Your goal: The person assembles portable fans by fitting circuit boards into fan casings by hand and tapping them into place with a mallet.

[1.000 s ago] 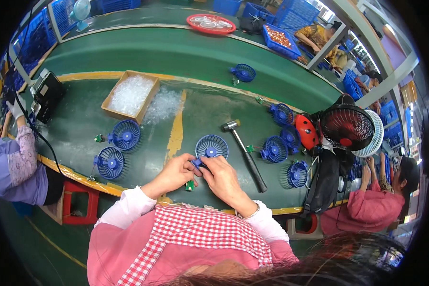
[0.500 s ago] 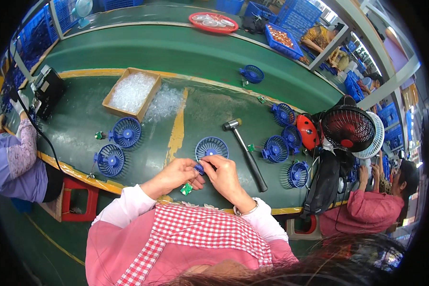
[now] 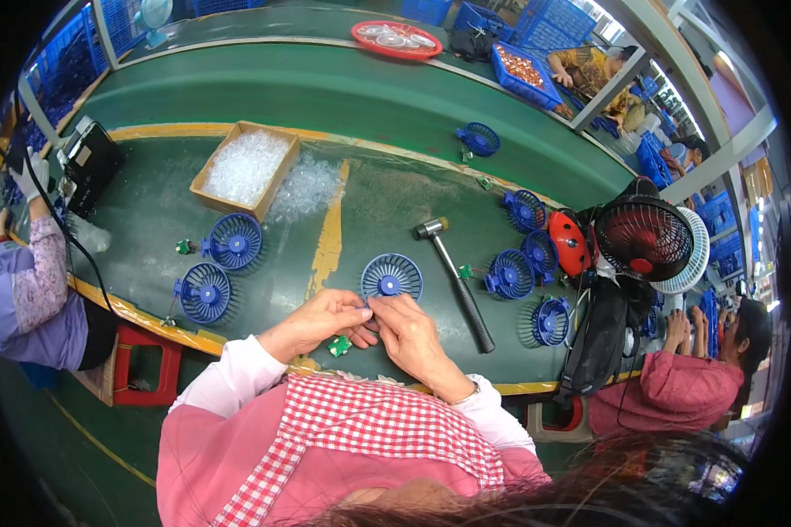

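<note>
A round blue fan housing (image 3: 392, 277) with radial ribs lies in front of me on the green table. At its near left edge my left hand (image 3: 327, 321) is closed, thumb and forefinger pinched. My right hand (image 3: 406, 335) meets it there, its fingers bent and pressed together at the fan's lower rim. The fingers hide the fan's neck and whatever small part they may hold. Just under my left fingers a small green circuit board (image 3: 340, 345) shows. A hammer (image 3: 455, 283) with a black handle lies to the right of the fan.
More blue fan housings lie left (image 3: 205, 292) and right (image 3: 510, 273). A cardboard box (image 3: 279, 180) of clear plastic pieces stands behind, some spilled beside it. Another fan (image 3: 478, 139) sits on the green belt (image 3: 325, 92). A black desk fan (image 3: 642, 237) stands right; co-workers sit on both sides.
My right hand has lowered and its fingers now cover the small blue part that showed between my hands. The circuit board shifted slightly left. The fan on the belt moved right.
</note>
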`<state>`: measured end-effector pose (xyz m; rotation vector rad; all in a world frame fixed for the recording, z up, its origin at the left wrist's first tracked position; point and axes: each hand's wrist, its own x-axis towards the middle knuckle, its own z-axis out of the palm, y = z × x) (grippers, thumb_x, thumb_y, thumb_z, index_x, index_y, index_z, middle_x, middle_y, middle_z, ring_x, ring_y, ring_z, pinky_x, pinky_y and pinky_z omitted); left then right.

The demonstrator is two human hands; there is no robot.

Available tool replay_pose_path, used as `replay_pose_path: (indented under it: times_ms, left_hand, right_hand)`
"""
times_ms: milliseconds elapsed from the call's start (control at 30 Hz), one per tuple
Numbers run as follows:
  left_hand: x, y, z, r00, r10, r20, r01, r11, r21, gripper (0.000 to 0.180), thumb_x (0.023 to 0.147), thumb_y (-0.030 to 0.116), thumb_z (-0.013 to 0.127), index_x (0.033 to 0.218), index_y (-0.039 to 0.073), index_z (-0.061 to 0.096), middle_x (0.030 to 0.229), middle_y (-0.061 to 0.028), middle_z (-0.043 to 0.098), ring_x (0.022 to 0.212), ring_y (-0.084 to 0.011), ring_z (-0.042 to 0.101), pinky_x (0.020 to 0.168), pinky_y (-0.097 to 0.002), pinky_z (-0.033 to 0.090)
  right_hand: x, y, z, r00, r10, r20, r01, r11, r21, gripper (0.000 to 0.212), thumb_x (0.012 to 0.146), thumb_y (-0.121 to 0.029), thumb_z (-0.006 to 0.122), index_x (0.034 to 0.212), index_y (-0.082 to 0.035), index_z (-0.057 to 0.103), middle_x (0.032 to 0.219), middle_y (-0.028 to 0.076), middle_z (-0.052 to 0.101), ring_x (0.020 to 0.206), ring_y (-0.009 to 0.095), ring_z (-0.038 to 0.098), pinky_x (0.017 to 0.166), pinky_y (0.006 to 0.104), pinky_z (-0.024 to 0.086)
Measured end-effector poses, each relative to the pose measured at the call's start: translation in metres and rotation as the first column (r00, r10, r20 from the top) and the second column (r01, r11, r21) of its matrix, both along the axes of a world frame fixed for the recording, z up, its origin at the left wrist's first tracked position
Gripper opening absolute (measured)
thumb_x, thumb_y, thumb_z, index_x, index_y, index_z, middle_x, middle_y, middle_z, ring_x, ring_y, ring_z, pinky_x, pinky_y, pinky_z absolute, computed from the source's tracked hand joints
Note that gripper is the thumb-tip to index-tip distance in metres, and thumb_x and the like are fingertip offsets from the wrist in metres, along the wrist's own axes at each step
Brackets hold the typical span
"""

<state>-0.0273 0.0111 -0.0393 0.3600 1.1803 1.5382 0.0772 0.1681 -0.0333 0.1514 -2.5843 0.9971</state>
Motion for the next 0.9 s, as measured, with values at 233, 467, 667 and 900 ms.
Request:
replay_pose_path:
  times_ms: [233,467,667,900]
  left_hand:
    - [0.009,0.003,0.004,0.984,0.09,-0.151,-0.104,0.99,-0.092,0.025,0.097,0.019,0.05,0.104,-0.005,0.054,0.092,-0.0182,0.066,0.074,-0.023,0.067,0.065,-0.0308,0.055]
    - [-0.001,-0.004,0.011,0.86,0.502,-0.092,-0.492,0.863,0.111,0.024,0.097,0.022,0.049,0.096,-0.001,0.055,0.095,-0.0189,0.066,0.082,-0.0246,0.068,0.075,-0.0324,0.054]
    - [0.019,0.006,-0.008,0.914,0.404,0.027,-0.404,0.905,0.131,0.024,0.096,0.023,0.053,0.099,0.0,0.058,0.096,-0.0095,0.065,0.089,-0.0162,0.064,0.082,-0.0307,0.051]
    - [0.019,0.005,-0.011,0.924,0.365,-0.115,-0.362,0.931,0.046,0.022,0.096,0.022,0.052,0.094,0.001,0.057,0.091,-0.006,0.062,0.082,-0.0124,0.06,0.075,-0.027,0.049]
  right_hand:
    - [-0.003,0.012,0.004,0.998,0.05,0.024,-0.045,0.979,-0.199,0.028,0.078,0.006,0.056,0.104,0.0,0.064,0.1,0.014,0.064,0.09,0.029,0.06,0.071,0.0346,0.05]
    - [0.001,0.019,0.03,0.99,-0.095,0.101,0.135,0.822,-0.553,0.018,0.087,0.0,0.059,0.104,0.001,0.065,0.1,0.007,0.064,0.08,0.01,0.06,0.06,0.0213,0.052]
    - [-0.002,-0.011,0.01,0.935,0.049,0.351,0.22,0.697,-0.683,0.028,0.085,-0.005,0.064,0.11,0.0,0.052,0.092,0.008,0.066,0.065,0.01,0.062,0.05,0.0213,0.05]
    - [-0.005,-0.01,0.008,0.89,0.196,0.411,0.252,0.539,-0.804,0.034,0.085,-0.004,0.065,0.11,0.001,0.043,0.086,0.011,0.064,0.057,0.011,0.06,0.043,0.0217,0.046]
